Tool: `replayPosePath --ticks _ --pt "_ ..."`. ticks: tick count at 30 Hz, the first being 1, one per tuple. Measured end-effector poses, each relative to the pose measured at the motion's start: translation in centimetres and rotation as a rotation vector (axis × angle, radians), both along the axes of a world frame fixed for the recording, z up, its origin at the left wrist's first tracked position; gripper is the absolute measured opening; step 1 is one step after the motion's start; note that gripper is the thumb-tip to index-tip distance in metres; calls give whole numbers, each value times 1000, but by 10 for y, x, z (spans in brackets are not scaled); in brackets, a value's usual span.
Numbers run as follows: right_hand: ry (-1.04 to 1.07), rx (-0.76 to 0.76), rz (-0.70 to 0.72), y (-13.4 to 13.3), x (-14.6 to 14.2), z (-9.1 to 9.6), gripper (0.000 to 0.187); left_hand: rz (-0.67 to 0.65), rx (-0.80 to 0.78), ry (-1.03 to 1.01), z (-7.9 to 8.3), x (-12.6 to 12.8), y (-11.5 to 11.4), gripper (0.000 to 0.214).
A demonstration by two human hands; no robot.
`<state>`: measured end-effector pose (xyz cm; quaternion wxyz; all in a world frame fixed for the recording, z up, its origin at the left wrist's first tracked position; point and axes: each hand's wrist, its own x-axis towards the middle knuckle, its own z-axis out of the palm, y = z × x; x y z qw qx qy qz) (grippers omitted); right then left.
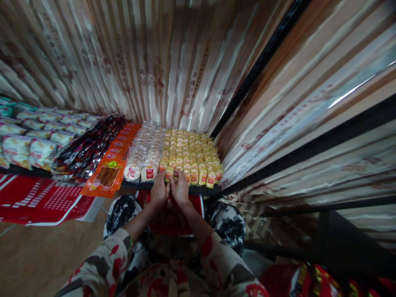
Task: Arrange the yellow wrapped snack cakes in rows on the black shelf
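Note:
My left hand (160, 189) and my right hand (180, 187) meet at the front edge of a low dark shelf (198, 190). Between their fingertips is a small yellow wrapped snack packet (169, 173), pinched from both sides at the front of its row. Several rows of the same yellow packets (192, 150) stretch back behind and to the right of it. Just left of my left hand, round white cakes in clear wrappers (149, 172) stand in two rows. My fingertips partly cover the nearest packets.
Farther left lie an orange snack bag (108, 171), dark shiny packets (91, 144) and white pouches (43, 150). A red printed sheet (46, 202) hangs below the shelf. Pleated curtain-like sheeting (173, 62) rises behind, and black metal bars (309, 147) run along the right. Red packages (324, 280) sit lower right.

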<state>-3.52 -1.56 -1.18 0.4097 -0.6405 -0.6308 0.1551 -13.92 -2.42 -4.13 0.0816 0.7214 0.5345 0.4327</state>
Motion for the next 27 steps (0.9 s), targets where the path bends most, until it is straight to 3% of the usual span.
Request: replayPosePath --ticks 7,16,21,27 --pt "-48 58 52 -4 2 3 28 57 -12 8 -4 4 6 37" --pt "-494 162 67 -31 31 7 44 35 23 31 -1 6 9 35" --pt "-639 179 133 -21 37 2 49 19 29 19 0 6 12 40" --pt "-664 187 158 -7 40 -7 49 19 -53 31 2 5 12 47"
